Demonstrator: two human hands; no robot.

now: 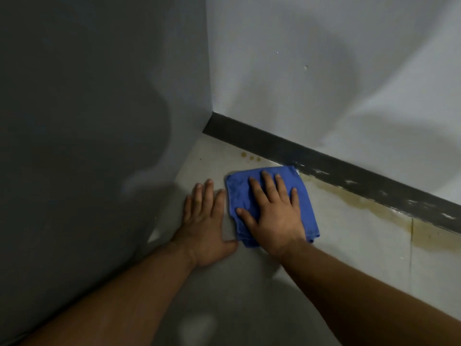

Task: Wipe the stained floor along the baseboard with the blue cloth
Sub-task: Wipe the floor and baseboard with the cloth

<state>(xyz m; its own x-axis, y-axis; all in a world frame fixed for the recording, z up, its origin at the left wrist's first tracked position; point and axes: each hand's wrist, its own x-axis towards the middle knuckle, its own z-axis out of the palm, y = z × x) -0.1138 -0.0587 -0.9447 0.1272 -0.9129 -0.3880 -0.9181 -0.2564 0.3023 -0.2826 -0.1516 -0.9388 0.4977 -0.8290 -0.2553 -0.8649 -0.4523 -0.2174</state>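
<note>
A folded blue cloth (239,193) lies flat on the pale floor, its far corner touching the dark baseboard (311,157). My right hand (273,213) presses down on the cloth, palm flat and fingers spread. My left hand (205,221) rests flat on the bare floor just left of the cloth, fingers together. A yellow-brown stain (369,203) runs along the foot of the baseboard to the right of the cloth. A few small brown spots (250,157) sit on the floor beyond the cloth, near the corner.
A dark grey wall (99,121) stands close on the left and meets a white wall (324,71) at the corner. The baseboard's paint is scuffed toward the right. A tile joint (411,245) crosses the floor at right.
</note>
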